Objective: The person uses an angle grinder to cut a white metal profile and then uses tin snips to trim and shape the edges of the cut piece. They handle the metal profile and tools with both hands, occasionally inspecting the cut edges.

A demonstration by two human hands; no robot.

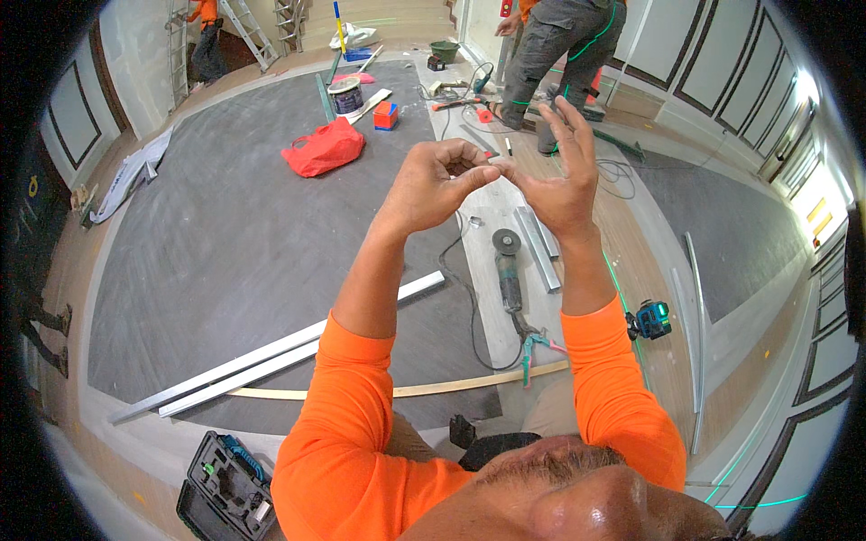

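Note:
Both of my hands are raised in front of me, their fingertips meeting. My left hand (439, 187) is closed, thumb pressed toward its curled fingers. My right hand (561, 185) reaches its thumb side to the same spot, seemingly in a pinch, while its other fingers stand up and apart. Whatever lies between the fingertips is too small to make out. Beneath the hands, on the floor, lie an angle grinder (509, 275) with its disc and cord, and short metal channel pieces (538, 250).
Long metal profiles (262, 359) and a wooden strip (433, 389) lie before me. A red bag (325, 149), a paint bucket (345, 96) and an orange-blue box (385, 115) stand farther off. A laser level (651, 320) is at right, an open tool case (225, 487) at left. A co-worker (568, 45) stands ahead.

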